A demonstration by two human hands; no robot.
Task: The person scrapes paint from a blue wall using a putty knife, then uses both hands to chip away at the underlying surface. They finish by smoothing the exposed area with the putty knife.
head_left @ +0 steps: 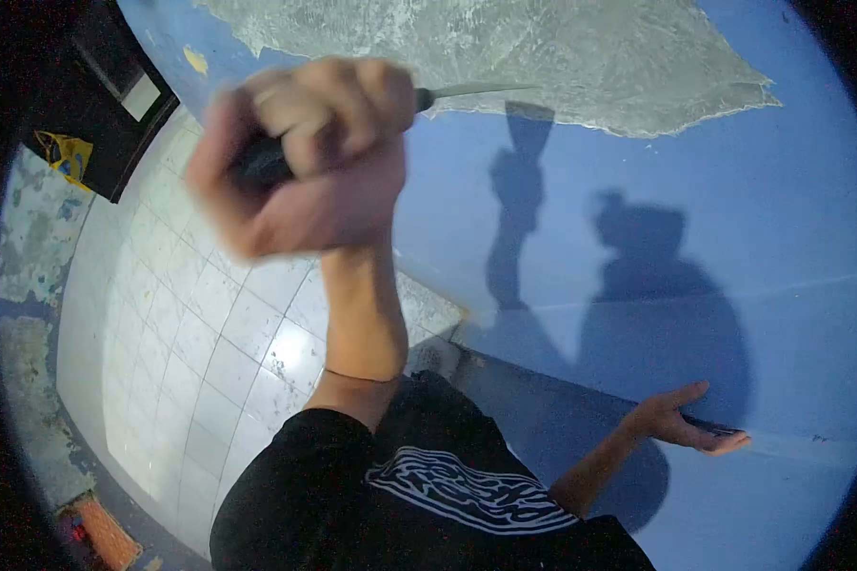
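Observation:
Raised in front of the wall, my left hand (324, 162) is closed around the dark handle of a putty knife (427, 99); motion blurs the hand. The thin blade, seen nearly edge-on, points right at the lower part of a rough grey patch (505, 48) on the blue wall (790, 190). I cannot tell whether the blade touches it. At the lower right, my right hand (681, 421) is held close to the wall with thumb and fingers apart. A thin dark strip shows along its fingers, probably shadow.
Shadows of my head and the raised tool fall on the wall. White floor tiles (209, 371) extend to the left. A dark doorway or furniture piece (105, 105) with a yellow bag (67, 157) stands upper left, and an orange object (105, 533) lies lower left.

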